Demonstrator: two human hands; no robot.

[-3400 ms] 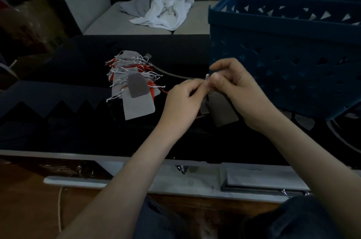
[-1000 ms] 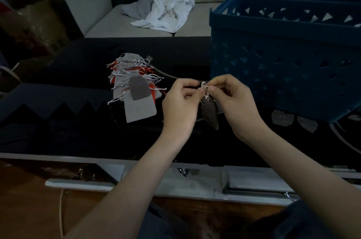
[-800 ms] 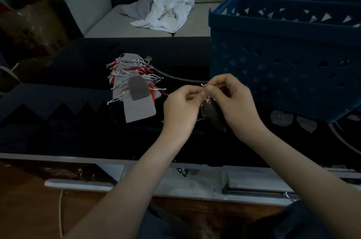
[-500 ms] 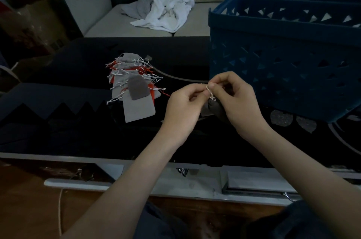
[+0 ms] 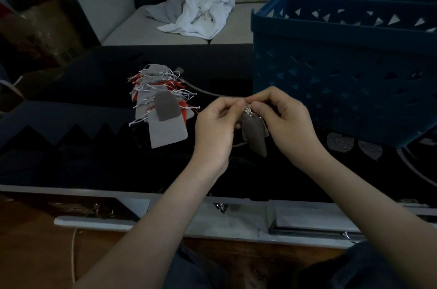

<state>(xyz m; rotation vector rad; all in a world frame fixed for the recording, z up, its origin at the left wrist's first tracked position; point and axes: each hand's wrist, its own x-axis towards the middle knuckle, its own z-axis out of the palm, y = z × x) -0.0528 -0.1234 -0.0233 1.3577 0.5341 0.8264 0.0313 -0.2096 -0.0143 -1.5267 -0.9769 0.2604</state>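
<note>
Left hand [image 5: 216, 129] and right hand [image 5: 289, 128] both pinch the strings [image 5: 248, 111] atop the grey pouch [image 5: 255, 138], above the middle of the table [image 5: 71, 189]. The pouch hangs straight below my fingertips, long axis near-vertical. Knot state unclear, too dim.

The grey pouch [image 5: 256, 140] is hidden at top, the blue basket [image 5: 331, 64] cropped.

Dim, bluish — wide-angle edge bowing

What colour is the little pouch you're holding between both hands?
Dark grey pouch with a white drawstring, clearest in the head view.
</note>
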